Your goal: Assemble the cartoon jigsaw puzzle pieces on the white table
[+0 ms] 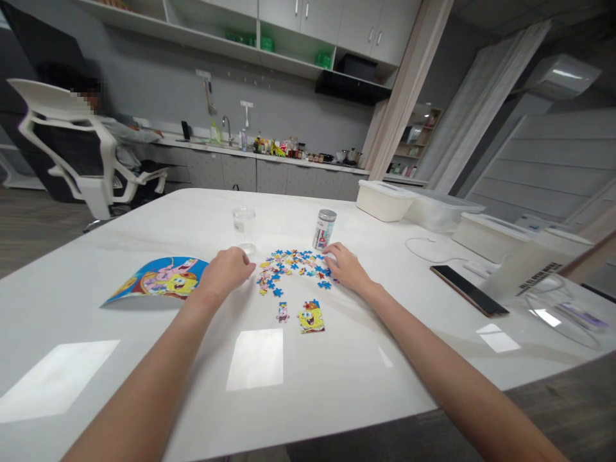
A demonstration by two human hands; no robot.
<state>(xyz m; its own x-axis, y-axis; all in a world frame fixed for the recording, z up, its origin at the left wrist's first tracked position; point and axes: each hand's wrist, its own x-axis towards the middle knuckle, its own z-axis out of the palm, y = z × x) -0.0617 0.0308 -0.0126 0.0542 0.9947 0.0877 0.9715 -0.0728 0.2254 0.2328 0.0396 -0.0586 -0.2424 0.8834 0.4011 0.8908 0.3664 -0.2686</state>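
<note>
A pile of loose jigsaw puzzle pieces (293,262), mostly blue and yellow, lies in an arc on the white table. At its left edge my left hand (227,271) is closed with curled fingers; whatever might be inside them is hidden. My right hand (347,266) rests at the pile's right side, fingers apart, fingertips touching or just above the pieces. Closer to me lie a joined yellow cartoon-face section (311,316) and a small joined strip (282,312) with a pink figure. A curved picture sheet (166,279) is partly behind my left wrist.
Beyond the pile stand a clear jar (245,231) and a printed can (324,230) with a silver lid. To the right are a dark phone (468,290), cables, and several plastic bins (385,200). A person sits on a white chair (72,141) at far left.
</note>
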